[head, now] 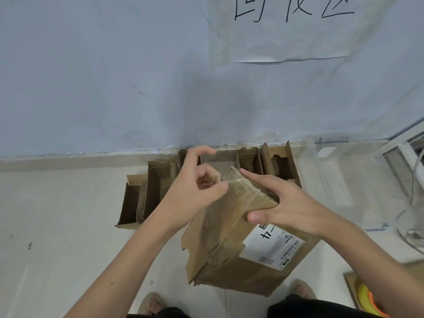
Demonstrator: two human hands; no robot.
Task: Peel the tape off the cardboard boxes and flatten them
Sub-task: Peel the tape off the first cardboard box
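Left hand point(197, 187) pinches clear tape point(207, 180) at the cardboard box point(231, 244) top corner; right hand point(284, 203) grips the box edge.

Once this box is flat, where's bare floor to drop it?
The floor left of the held box is bare, bordered by the wall and the open cardboard pieces. The right is crowded: clear plastic, cables, and a tape roll on cardboard.
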